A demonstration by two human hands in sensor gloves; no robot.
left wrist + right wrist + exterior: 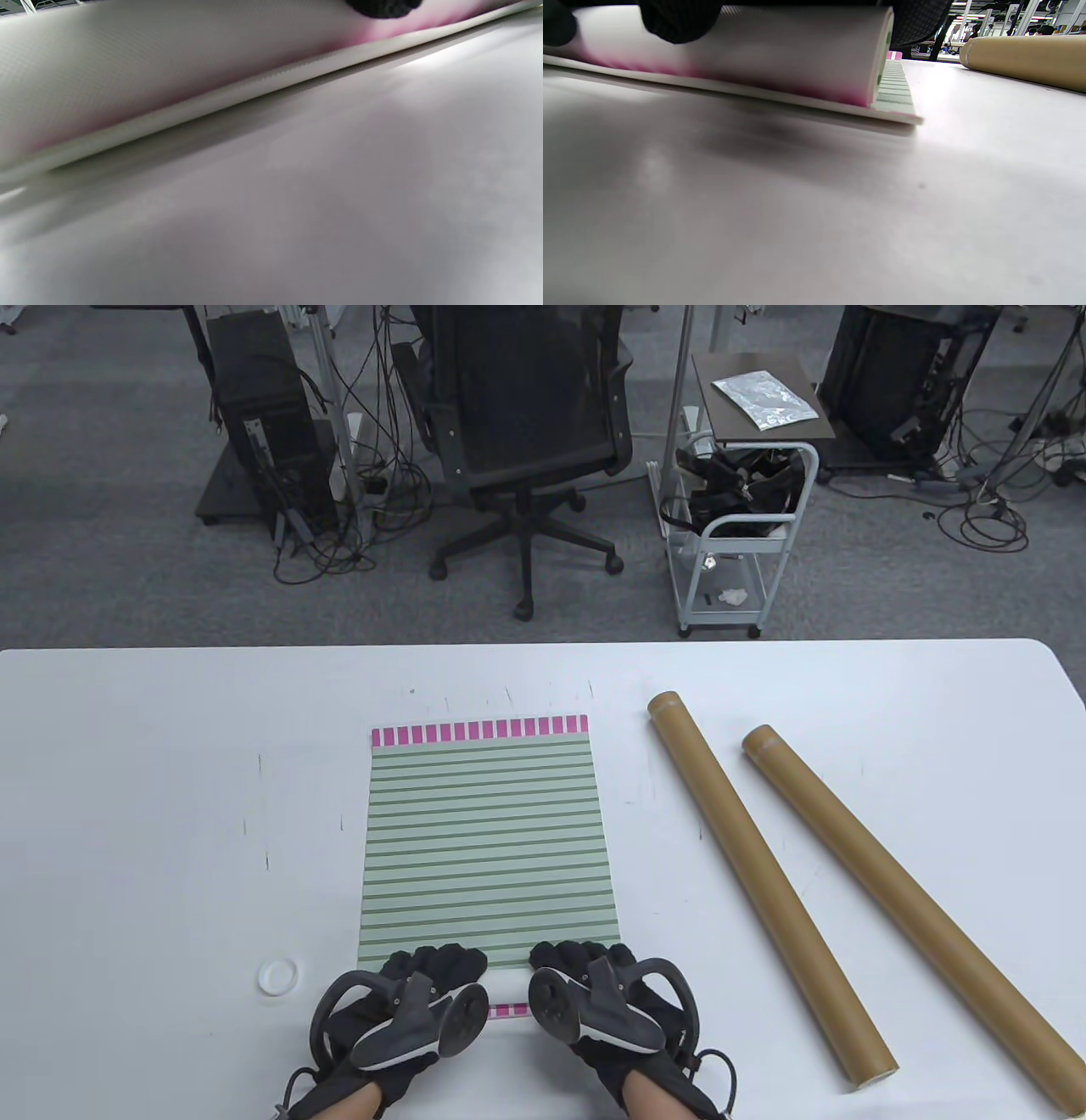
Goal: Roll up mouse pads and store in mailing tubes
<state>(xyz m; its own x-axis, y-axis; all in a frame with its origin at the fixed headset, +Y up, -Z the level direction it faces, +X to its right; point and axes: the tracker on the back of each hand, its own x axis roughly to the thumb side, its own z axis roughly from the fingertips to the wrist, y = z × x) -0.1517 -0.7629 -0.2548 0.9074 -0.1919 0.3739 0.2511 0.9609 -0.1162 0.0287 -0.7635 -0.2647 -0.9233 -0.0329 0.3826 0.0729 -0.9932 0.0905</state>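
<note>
A green-striped mouse pad with pink-checked ends lies flat on the white table. Its near end is curled over into a low roll, white underside outward. My left hand and right hand sit side by side on that roll, fingers curled over it. In the right wrist view, black fingertips press on top of the roll. The left wrist view shows the roll and one fingertip. Two brown mailing tubes lie diagonally to the right of the pad.
A white round cap lies on the table left of my left hand. The nearer tube shows at the right in the right wrist view. Beyond the table stand an office chair and a small white cart.
</note>
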